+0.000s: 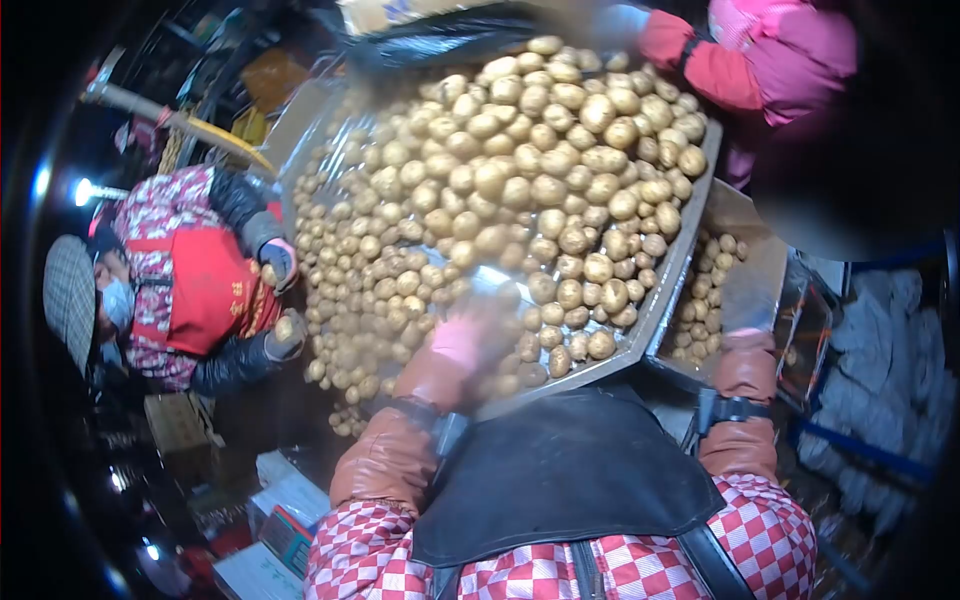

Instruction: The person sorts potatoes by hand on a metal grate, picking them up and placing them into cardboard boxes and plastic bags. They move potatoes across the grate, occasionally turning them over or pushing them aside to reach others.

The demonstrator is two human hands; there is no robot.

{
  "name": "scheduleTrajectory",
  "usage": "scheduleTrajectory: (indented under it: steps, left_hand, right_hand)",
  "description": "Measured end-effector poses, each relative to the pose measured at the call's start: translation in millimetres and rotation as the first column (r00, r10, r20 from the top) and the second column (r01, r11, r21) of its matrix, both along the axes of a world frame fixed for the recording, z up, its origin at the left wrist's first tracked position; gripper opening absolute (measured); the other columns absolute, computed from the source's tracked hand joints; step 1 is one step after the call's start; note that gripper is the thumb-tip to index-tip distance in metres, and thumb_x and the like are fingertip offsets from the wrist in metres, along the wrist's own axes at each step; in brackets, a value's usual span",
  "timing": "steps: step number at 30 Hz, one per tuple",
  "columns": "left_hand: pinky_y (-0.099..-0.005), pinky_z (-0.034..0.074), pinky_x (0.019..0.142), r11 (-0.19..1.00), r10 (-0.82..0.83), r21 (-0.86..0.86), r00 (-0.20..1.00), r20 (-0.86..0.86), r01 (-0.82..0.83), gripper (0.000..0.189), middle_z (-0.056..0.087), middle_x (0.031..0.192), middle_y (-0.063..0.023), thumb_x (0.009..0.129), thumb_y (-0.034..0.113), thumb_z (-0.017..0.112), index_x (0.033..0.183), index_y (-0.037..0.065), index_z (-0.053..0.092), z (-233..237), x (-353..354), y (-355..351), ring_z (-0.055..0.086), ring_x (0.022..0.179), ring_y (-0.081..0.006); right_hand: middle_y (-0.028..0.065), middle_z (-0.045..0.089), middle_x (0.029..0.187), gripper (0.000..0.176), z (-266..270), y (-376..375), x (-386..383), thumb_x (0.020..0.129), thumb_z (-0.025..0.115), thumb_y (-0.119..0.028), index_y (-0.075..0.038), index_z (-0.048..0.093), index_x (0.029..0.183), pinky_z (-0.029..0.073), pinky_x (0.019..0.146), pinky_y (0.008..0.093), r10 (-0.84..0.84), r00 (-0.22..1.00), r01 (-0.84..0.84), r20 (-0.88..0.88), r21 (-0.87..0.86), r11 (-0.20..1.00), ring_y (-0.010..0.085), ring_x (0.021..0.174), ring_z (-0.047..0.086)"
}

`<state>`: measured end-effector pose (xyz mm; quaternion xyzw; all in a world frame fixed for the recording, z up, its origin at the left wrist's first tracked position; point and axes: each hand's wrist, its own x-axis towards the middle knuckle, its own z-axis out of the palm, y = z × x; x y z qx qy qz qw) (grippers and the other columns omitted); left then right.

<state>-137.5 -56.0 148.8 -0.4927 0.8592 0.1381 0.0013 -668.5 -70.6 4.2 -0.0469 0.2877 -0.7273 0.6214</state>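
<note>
A broad heap of potatoes [560, 160] covers the sorting table [655, 320] in front of me. My left hand [488, 322], in a glove with a pink cuff, reaches low into the heap near the table's front edge, close to a bare shiny patch. Motion smears its fingers. To the right, my right hand [748, 300] hangs over the near right side of a cardboard box [745, 215] partly filled with potatoes [705, 285]. That hand is blurred too, and I cannot tell what its fingers hold.
At the left, a person in a red apron [215, 285] has gloved hands at the table's edge, with potatoes. Another person in a pink jacket [760, 70] reaches in from the top right. Beyond the box are grey-white sacks [875, 350]. Dark plastic [440, 45] lies along the far edge.
</note>
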Motion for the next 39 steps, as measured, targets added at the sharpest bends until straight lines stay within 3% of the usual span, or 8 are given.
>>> scheduleTrajectory:
  steps: [3,5,10,14,18,33,37,39]
  left_hand:
    - [-0.0500,0.044,0.102,0.944,0.261,0.199,0.965,0.038,-0.263,0.044,0.055,0.132,-0.0211,0.087,0.036,0.065,0.125,0.014,0.062,-14.3,31.3,14.4,0.053,0.121,-0.0417]
    - [-0.0501,0.043,0.104,0.882,0.420,0.244,0.908,-0.013,-0.404,0.044,0.057,0.132,-0.0199,0.088,0.039,0.067,0.126,0.018,0.064,-15.9,47.0,26.5,0.052,0.123,-0.0427]
    - [-0.0450,0.049,0.097,0.801,0.572,0.067,0.729,-0.377,-0.594,0.037,0.067,0.116,-0.0203,0.084,0.015,0.065,0.120,0.012,0.068,-72.8,91.4,98.3,0.062,0.109,-0.0385]
    - [-0.0409,0.050,0.098,0.559,0.790,0.264,0.409,-0.457,-0.786,0.040,0.069,0.114,-0.0207,0.083,0.005,0.062,0.122,0.011,0.068,-109.3,116.9,154.5,0.065,0.108,-0.0365]
    - [-0.0415,0.041,0.109,0.411,0.884,0.280,0.305,-0.354,-0.867,0.060,0.061,0.131,-0.0128,0.074,-0.004,0.055,0.129,0.020,0.063,-89.4,112.8,177.8,0.055,0.126,-0.0328]
    - [-0.0399,0.045,0.106,0.441,0.863,0.292,0.311,-0.398,-0.849,0.067,0.060,0.132,-0.0133,0.078,-0.005,0.055,0.139,0.023,0.054,-180.5,107.0,180.1,0.056,0.122,-0.0321]
    - [-0.0404,0.046,0.102,0.463,0.827,0.486,0.163,-0.539,-0.741,0.062,0.062,0.126,-0.0171,0.081,-0.002,0.056,0.138,0.022,0.056,-189.3,103.0,161.4,0.058,0.118,-0.0345]
    - [-0.0403,0.047,0.101,0.465,0.860,0.391,0.302,-0.411,-0.794,0.060,0.063,0.125,-0.0171,0.081,-0.002,0.057,0.137,0.022,0.057,-186.9,102.2,156.3,0.058,0.117,-0.0346]
  right_hand:
    - [0.0065,0.065,0.119,0.040,-0.8,-85.7,139.3,0.103,0.051,-0.027,-0.009,0.052,0.139,0.055,0.080,0.0303,0.475,0.829,-0.495,-0.295,0.011,0.869,0.0203,0.096,0.066]
    - [0.0186,0.062,0.125,0.047,25.8,-122.2,242.3,0.093,0.064,-0.013,-0.009,0.053,0.138,0.054,0.091,0.0370,0.271,0.166,-0.441,-0.948,0.175,0.880,0.0271,0.109,0.064]
    - [0.0318,0.045,0.140,0.059,74.9,-167.1,355.4,0.087,0.060,-0.009,-0.021,0.047,0.144,0.045,0.104,0.0499,0.225,-0.799,-0.182,-0.558,0.581,0.793,0.0457,0.125,0.052]
    - [0.0233,0.053,0.134,0.048,73.5,-147.2,341.1,0.091,0.054,-0.001,0.005,0.046,0.137,0.041,0.110,0.0394,-0.440,-0.767,-0.557,-0.467,0.144,0.818,0.0340,0.128,0.051]
    - [0.0244,0.053,0.136,0.051,145.1,-118.6,376.4,0.091,0.056,-0.003,0.001,0.045,0.140,0.048,0.102,0.0400,0.077,-0.558,-0.470,-0.826,0.392,0.791,0.0371,0.119,0.058]
    - [0.0252,0.063,0.123,0.040,113.8,-223.1,450.8,0.096,0.057,-0.019,-0.004,0.057,0.133,0.055,0.087,0.0415,-0.206,-0.860,-0.469,-0.467,0.564,0.679,0.0370,0.107,0.064]
    - [0.0111,0.065,0.092,0.045,131.5,-197.0,444.6,0.095,0.054,-0.047,-0.004,0.065,0.105,0.047,0.067,0.0397,0.612,-0.359,-0.398,-0.705,0.709,0.582,0.0297,0.073,0.054]
    - [0.0184,0.059,0.113,0.049,73.4,-217.3,435.0,0.087,0.064,-0.036,-0.005,0.054,0.124,0.049,0.081,0.0428,0.316,-0.663,-0.352,-0.678,0.656,0.668,0.0364,0.094,0.057]
